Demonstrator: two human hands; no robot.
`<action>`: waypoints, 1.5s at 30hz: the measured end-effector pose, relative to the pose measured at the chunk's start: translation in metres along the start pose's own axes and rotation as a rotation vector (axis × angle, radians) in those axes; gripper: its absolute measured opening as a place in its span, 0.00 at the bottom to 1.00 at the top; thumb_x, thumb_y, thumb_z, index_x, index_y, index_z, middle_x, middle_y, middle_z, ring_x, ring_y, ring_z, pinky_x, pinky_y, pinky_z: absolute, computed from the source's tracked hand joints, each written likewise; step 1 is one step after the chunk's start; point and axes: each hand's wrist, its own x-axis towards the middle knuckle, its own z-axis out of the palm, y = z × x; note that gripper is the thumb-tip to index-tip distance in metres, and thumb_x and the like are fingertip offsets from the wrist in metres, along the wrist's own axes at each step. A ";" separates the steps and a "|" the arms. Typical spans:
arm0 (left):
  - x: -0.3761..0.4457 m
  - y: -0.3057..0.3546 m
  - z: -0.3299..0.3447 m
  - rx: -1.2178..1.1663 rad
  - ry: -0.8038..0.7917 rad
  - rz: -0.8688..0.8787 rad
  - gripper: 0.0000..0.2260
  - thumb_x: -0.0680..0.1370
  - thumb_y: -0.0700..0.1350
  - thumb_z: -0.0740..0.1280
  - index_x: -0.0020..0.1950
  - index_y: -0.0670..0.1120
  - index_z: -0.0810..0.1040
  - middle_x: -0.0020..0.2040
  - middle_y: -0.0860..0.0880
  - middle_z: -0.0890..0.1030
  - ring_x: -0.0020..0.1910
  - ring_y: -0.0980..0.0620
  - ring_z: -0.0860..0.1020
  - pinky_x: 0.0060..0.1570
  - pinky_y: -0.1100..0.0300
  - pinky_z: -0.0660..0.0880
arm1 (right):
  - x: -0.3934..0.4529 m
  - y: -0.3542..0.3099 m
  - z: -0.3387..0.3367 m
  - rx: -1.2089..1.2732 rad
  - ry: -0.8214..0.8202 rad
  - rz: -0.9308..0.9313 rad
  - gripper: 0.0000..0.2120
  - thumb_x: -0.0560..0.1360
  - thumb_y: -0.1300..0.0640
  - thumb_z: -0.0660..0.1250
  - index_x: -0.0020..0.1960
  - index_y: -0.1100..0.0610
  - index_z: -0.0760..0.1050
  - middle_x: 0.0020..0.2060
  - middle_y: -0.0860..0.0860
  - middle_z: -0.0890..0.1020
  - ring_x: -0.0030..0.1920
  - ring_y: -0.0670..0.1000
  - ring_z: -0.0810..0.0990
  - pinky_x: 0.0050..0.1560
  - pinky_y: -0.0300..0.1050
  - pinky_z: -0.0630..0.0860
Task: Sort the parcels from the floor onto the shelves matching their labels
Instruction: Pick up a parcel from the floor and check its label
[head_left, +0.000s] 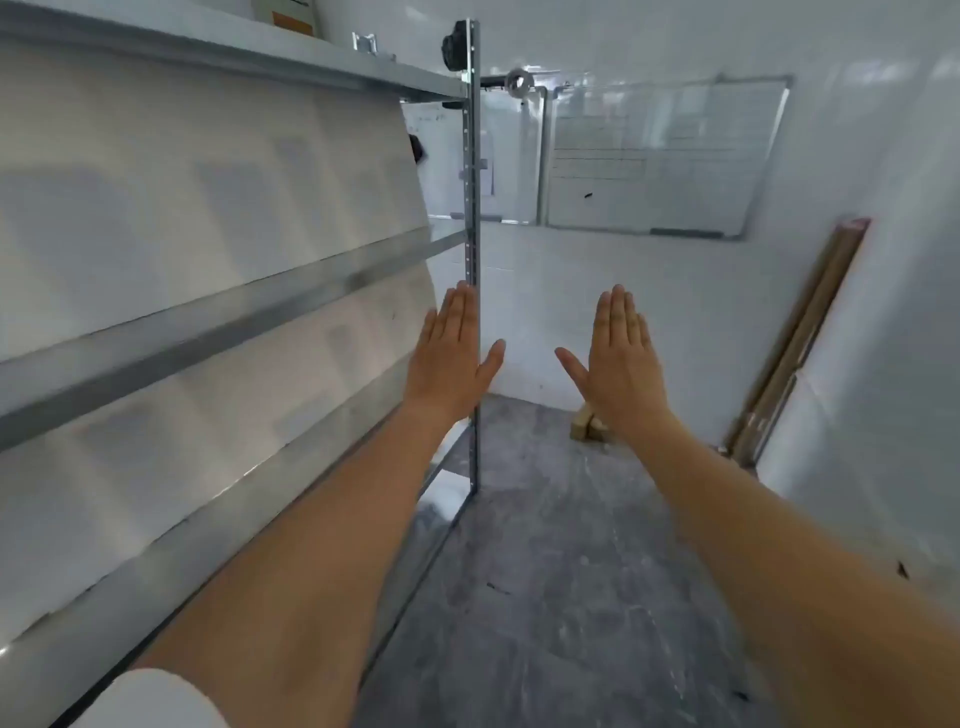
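While both arms reach forward, the left hand (451, 358) and the right hand (618, 358) are held flat, backs to the camera, fingers straight and together, thumbs spread; neither holds anything. The left hand overlaps the upright post (471, 208) of the metal shelves (218, 322), whose levels look blurred. On the grey floor (545, 571), just behind the right wrist by the far wall, lies a small tan parcel (584, 426). A whiteboard (649, 156) leans on that wall, and long brown boards (800, 332) stand at the right.
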 end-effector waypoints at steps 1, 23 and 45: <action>0.003 0.000 0.006 -0.036 -0.008 -0.004 0.32 0.85 0.56 0.51 0.81 0.40 0.42 0.82 0.43 0.44 0.81 0.49 0.44 0.79 0.54 0.40 | -0.003 0.006 0.002 -0.022 -0.044 0.036 0.41 0.84 0.39 0.51 0.82 0.68 0.41 0.83 0.64 0.46 0.83 0.60 0.45 0.81 0.50 0.42; 0.104 0.057 0.223 -0.986 -0.459 -0.586 0.28 0.85 0.59 0.47 0.81 0.47 0.56 0.81 0.46 0.59 0.79 0.45 0.58 0.76 0.50 0.55 | 0.048 0.145 0.157 1.048 -0.207 1.045 0.33 0.86 0.40 0.47 0.81 0.63 0.60 0.80 0.62 0.63 0.80 0.61 0.62 0.78 0.53 0.57; 0.288 0.020 0.408 0.026 -0.457 0.171 0.33 0.84 0.59 0.47 0.81 0.42 0.38 0.82 0.45 0.39 0.81 0.50 0.38 0.79 0.54 0.38 | 0.192 0.265 0.308 -0.048 -0.385 0.280 0.39 0.85 0.38 0.48 0.83 0.62 0.41 0.84 0.58 0.45 0.84 0.54 0.42 0.80 0.48 0.38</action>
